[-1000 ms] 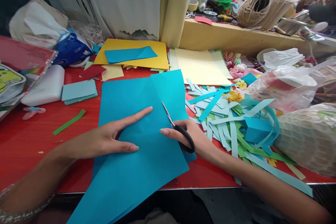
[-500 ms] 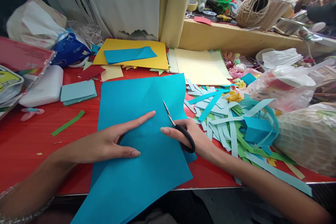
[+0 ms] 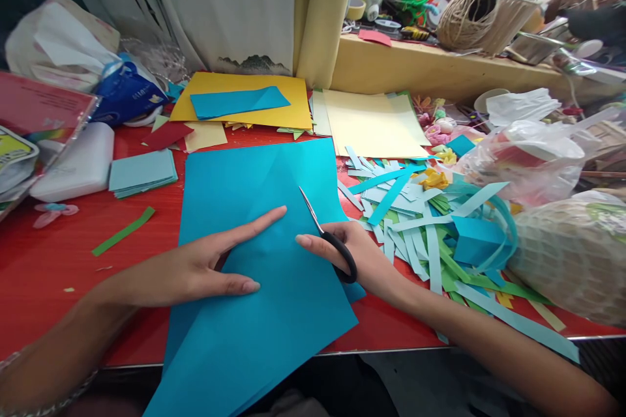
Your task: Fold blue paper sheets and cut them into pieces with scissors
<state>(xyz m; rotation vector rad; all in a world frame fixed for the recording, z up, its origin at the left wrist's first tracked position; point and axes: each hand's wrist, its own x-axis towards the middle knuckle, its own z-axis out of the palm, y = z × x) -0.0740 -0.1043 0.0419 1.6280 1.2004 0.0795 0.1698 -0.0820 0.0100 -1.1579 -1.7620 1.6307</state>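
Large sheets of bright blue paper (image 3: 244, 189) lie on the red table, and the near sheet (image 3: 274, 332) hangs past the front edge at a slant. My left hand (image 3: 215, 267) rests on the blue paper, index finger stretched forward and thumb apart from it; its other fingers are partly hidden. In my right hand (image 3: 342, 247) is a pair of scissors (image 3: 337, 254) with black handles, the blades together and pointing away to the left. My right thumb touches the blue paper while the other fingers are partly out of sight.
Cut strips (image 3: 411, 208) in pale blue, green and blue are heaped at the right, beside a netted bag (image 3: 567, 267). Behind lie yellow paper (image 3: 244, 116) and cream sheets (image 3: 376, 124). Pale blue cards (image 3: 143, 171) and a green strip (image 3: 123, 231) are on the left.
The blue paper has shifted slightly: its far right corner sits a little further left, and its overhanging near edge lies further right. Both hands keep nearly the same pose; the view has moved slightly.
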